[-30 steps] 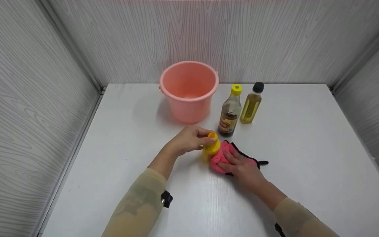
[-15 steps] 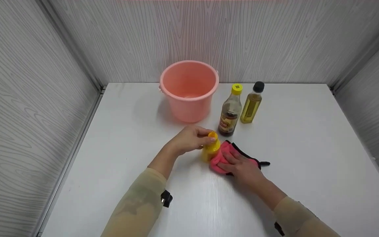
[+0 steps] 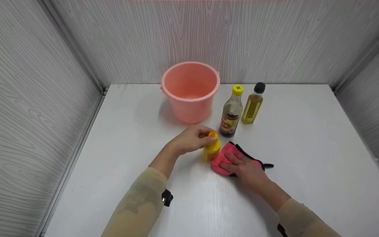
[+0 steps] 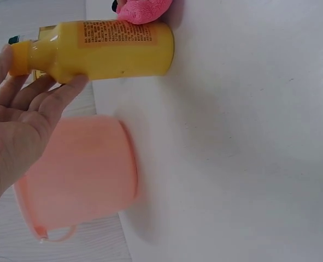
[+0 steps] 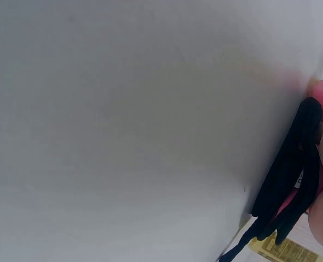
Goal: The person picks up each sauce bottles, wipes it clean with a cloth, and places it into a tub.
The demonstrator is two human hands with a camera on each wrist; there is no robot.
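Here, at the near centre of the white laminate table (image 3: pixel 308 138), a person's right hand (image 3: pixel 247 168) lies on a bunched pink cloth with black trim (image 3: pixel 224 158), fingers extended and pressing it flat against the tabletop; the right wrist view shows only the cloth's black edge and bare table. Touching the cloth's nine o'clock side stands a small yellow plastic bottle with an orange cap (image 3: pixel 212 148), upright on the table. The left hand (image 3: pixel 189 140) steadies it from nine o'clock, fingertips curled lightly around its neck and cap, apparently to keep the light bottle from tipping while the cloth works at its base. Beyond it, at about one o'clock, a dark sauce bottle with a yellow cap (image 3: pixel 231 113) stands close behind, with a golden oil bottle with a black cap (image 3: pixel 252 105) just beside it to the right; both crowd the space behind the cloth. Farther back, at eleven o'clock, a round salmon-pink plastic bucket (image 3: pixel 190 93) sits near the grey wood-grain back wall (image 3: pixel 209 36), well apart from both hands.
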